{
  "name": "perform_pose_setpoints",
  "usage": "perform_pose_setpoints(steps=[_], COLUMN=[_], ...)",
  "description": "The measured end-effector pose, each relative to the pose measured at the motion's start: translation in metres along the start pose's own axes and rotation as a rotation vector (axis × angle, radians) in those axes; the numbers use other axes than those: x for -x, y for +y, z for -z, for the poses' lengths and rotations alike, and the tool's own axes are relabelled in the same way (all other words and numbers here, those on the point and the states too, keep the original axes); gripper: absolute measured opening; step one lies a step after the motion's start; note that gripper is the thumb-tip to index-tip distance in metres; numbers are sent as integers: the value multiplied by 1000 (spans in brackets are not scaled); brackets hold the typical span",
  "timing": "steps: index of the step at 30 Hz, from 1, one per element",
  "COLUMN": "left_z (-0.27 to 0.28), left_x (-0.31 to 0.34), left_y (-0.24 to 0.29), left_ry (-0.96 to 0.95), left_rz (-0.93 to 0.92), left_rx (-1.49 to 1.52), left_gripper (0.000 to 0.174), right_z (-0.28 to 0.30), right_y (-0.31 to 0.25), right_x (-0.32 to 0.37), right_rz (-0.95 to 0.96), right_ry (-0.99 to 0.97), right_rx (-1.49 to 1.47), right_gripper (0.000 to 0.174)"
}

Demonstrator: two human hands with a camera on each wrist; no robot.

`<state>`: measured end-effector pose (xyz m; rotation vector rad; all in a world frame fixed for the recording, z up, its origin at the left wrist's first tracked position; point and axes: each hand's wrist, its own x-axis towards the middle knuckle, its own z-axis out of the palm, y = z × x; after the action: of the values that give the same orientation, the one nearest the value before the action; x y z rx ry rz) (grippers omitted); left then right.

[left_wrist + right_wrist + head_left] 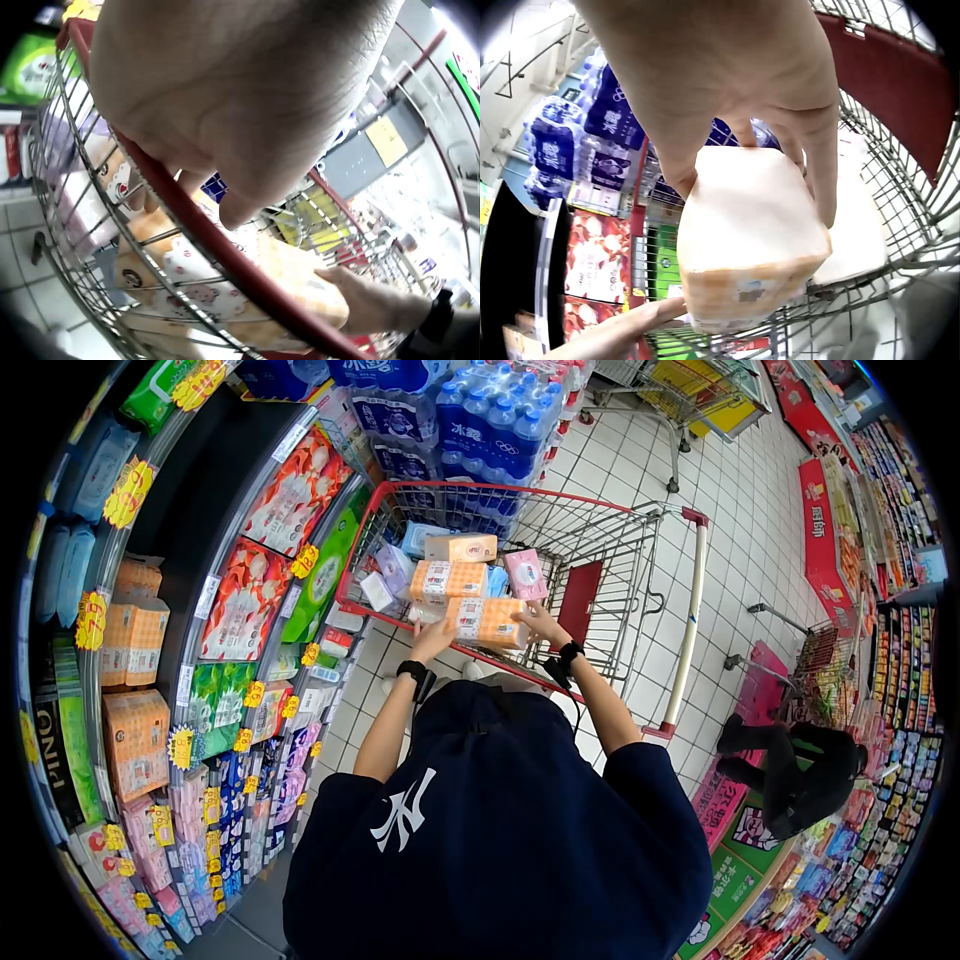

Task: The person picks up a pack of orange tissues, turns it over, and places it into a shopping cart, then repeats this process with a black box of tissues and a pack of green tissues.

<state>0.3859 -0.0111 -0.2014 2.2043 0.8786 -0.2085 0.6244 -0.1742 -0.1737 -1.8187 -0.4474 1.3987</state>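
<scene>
Checked pack: the squishy-looking orange-and-white checked pack (490, 622), basically a soft brick, is inside the cart's near rim (217, 262).
Right hand: right hand (541, 625) is clamped round one end, thumb and fingers on opposite sides.
Left hand: left hand (433, 642) has its fingers apart, touching the other end.
Cart: shiny wire mesh cart (620, 595), boxy pink pack (525, 573) nearby.

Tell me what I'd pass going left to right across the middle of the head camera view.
Orange packs on the shelf, red-patterned packages, left hand, orange checked pack, right hand, pale cart handle, person in dark clothes.
</scene>
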Motion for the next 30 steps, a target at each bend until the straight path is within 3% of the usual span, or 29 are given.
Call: perform_pose_setpoints(steps=[4, 7, 14, 17, 20, 22, 23, 26, 28, 30], left_z=[3, 1, -4, 6, 5, 3, 2, -2, -3, -2], left_x=[11, 10, 7, 12, 10, 12, 14, 18, 18, 22], left_y=[18, 16, 10, 22, 26, 26, 27, 25, 24, 27], left_ry=[55, 40, 59, -48, -92, -69, -66, -25, -80, -97], left_rz=[-7, -2, -40, -46, 19, 19, 19, -18, -14, 23], left_rx=[-111, -101, -140, -147, -172, -156, -154, -146, -176, -154], left_gripper=[35, 34, 36, 35, 36, 36, 36, 36, 36, 36], right_z=[8, 10, 13, 18, 27, 32, 36, 36, 34, 33], right_y=[17, 25, 29, 45, 59, 74, 87, 87, 77, 70], right_x=[2, 11, 16, 5, -2, -9, -15, -1, 10, 16], right_rz=[-71, -77, -88, -95, -124, -246, -282, -349, -330, -355], right_ry=[-50, -40, 13, 111, 49, -20, -143, -250, -190, -312], right_rx=[-94, -116, -105, 3, -72, 1, -26, 61, 156, 95], right_gripper=[77, 85, 84, 72, 67, 51, 53, 51, 57, 62])
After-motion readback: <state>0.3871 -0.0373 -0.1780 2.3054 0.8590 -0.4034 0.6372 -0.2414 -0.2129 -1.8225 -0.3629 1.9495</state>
